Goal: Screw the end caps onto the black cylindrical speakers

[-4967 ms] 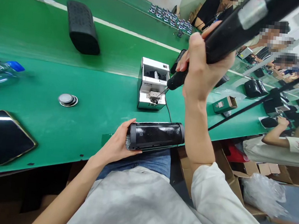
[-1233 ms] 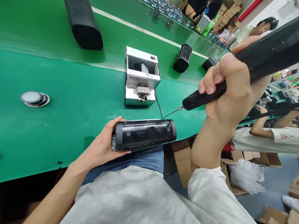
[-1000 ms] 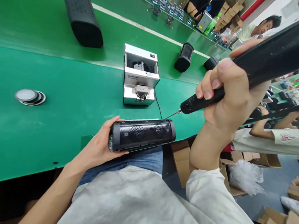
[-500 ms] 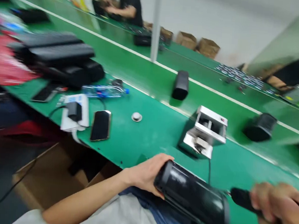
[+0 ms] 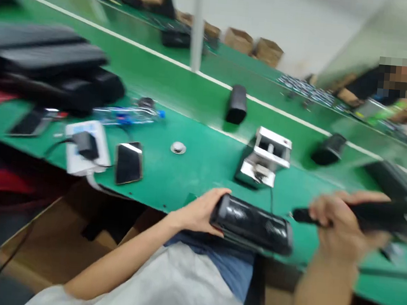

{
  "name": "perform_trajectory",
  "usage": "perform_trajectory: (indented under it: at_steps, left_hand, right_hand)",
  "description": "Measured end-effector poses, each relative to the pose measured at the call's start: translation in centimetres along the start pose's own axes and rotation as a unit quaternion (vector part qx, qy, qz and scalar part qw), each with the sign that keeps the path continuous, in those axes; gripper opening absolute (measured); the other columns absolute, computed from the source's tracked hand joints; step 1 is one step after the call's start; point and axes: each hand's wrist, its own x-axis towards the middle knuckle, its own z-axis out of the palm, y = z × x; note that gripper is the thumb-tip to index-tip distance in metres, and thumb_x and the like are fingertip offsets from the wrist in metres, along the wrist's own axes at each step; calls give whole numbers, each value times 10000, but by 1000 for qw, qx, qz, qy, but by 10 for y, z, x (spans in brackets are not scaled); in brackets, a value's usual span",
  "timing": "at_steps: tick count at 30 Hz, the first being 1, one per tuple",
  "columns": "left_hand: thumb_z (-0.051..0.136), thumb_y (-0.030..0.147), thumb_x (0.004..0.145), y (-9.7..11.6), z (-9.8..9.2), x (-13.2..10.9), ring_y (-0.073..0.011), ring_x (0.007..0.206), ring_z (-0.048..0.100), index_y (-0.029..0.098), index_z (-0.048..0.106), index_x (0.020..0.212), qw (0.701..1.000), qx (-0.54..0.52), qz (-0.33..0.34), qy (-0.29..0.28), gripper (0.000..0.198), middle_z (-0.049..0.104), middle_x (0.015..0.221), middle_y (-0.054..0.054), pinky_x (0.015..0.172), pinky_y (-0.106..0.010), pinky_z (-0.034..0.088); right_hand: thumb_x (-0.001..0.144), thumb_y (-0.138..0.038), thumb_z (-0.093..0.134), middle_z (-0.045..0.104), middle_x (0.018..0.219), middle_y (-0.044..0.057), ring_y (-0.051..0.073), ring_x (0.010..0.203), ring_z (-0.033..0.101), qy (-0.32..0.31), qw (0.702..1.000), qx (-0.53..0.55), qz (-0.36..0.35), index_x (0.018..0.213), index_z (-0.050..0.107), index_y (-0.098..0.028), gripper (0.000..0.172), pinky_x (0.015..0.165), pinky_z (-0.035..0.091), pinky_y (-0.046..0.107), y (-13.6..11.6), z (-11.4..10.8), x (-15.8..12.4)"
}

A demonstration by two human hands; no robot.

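My left hand grips the left end of a black cylindrical speaker that lies across my lap at the near edge of the green bench. My right hand, blurred by motion, is wrapped round a black electric screwdriver. Its tip points left, close to the speaker's right end. A small silver screw feeder box stands on the bench just behind the speaker.
To the left lie a phone, a white power strip with a plug, a water bottle, a round metal disc and a pile of black cases. Black speakers ride the belt. Other people work opposite.
The view has swung left, revealing the phone, power strip and black cases. My right hand has come down with the screwdriver from high up to the speaker's right end. My left hand keeps its hold.
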Motion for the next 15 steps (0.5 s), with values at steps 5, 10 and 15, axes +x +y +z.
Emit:
perform_trajectory:
  at_steps: [5,10,15]
  left_hand:
    - [1030,426,858,-3,-7,1,-455,1625,566,278,286,1786,1000,12,14,-12,1199,506,1750,-222,1371,-643,493]
    - [1013,421,880,-2,-5,-2,-452,1622,571,305,239,1798,999,25,21,-12,1207,521,1734,-208,1362,-648,499]
    - [1020,403,870,-2,-5,-3,-456,1612,581,323,207,1812,999,36,12,-10,1247,520,1735,-208,1344,-654,518]
  right_hand:
    - [728,-394,995,557,589,-63,184,350,467,-51,995,-81,2,919,726,-343,334,341,418,345,-13,1,7]
    - [835,-321,869,492,593,-76,155,380,392,-24,990,-27,-134,993,749,-368,204,369,328,340,-39,37,35]
    - [895,-378,872,420,568,-106,135,389,389,27,981,12,-191,903,618,-322,260,385,307,312,3,81,67]
